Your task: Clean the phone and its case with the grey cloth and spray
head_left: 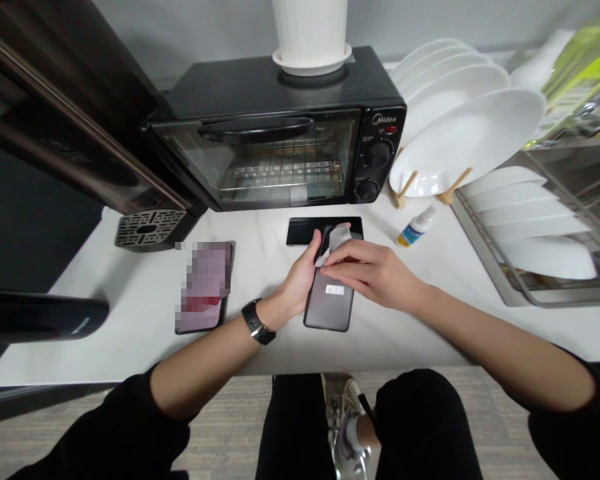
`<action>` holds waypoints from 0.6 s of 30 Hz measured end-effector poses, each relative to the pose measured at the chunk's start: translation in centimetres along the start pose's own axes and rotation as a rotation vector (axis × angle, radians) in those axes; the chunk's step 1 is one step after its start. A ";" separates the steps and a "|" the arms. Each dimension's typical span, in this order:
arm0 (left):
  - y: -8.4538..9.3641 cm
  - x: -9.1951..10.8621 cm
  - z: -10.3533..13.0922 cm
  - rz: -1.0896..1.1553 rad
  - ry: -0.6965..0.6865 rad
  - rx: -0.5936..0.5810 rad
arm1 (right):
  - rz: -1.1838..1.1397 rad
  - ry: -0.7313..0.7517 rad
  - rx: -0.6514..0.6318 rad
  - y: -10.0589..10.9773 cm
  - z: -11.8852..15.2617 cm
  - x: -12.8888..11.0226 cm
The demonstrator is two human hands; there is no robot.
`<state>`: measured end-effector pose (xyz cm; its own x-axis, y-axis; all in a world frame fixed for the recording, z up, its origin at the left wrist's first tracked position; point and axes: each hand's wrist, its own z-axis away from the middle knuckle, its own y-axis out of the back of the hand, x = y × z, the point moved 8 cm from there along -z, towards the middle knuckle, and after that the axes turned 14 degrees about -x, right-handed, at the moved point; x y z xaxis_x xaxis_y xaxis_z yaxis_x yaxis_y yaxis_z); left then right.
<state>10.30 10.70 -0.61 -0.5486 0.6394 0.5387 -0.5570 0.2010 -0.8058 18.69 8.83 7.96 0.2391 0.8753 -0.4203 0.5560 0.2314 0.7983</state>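
So we're mid-wipe on the dark phone (329, 303) here, it's lying on the white desk (130, 313) straight in front of the Midea toaster oven (280, 150). Our left hand (297, 283) has its grip clamped on the phone's left edge to pin it, and our right hand (375, 270) is pinching a small white wipe (336, 239) against the phone's top end. A little sticker shows mid-panel. Looks to us like only the upper bit is getting covered so far, so the next stroke probably needs a steady drag down toward the near end without letting the phone slide. A second black phone (305, 230) sits between ours and the oven, and the small spray bottle (416, 227) is off to the oven's front right.
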 end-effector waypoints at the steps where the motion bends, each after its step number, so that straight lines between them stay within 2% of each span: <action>1: -0.3 0.3 0.0 -0.025 -0.037 -0.045 | -0.033 0.033 -0.039 -0.6 -0.1 -0.6; 3: -0.8 0.5 -0.1 -0.059 -0.084 -0.112 | -0.120 0.106 -0.147 -1.9 -0.3 -2.0; 6: -0.7 0.3 -0.1 -0.075 -0.078 -0.138 | -0.234 0.179 -0.326 -3.6 -0.3 -3.4; 9: -0.5 0.7 -0.2 -0.064 -0.128 -0.120 | -0.185 0.123 -0.401 -3.4 -0.1 -2.5; 11: -0.2 1.1 -0.3 -0.031 -0.163 -0.081 | -0.075 0.018 -0.356 -2.0 -0.1 -0.7; 14: 0.1 1.3 -0.3 0.025 -0.166 -0.010 | 0.072 -0.121 -0.221 0.3 0.0 1.8; 18: 0.3 -0.2 -0.1 0.043 0.023 0.029 | 0.143 -0.210 0.032 2.1 0.3 2.5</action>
<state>10.34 10.73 -0.97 -0.5585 0.6637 0.4975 -0.5513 0.1511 -0.8205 20.68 11.42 8.45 0.4749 0.7901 -0.3875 0.5292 0.0954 0.8431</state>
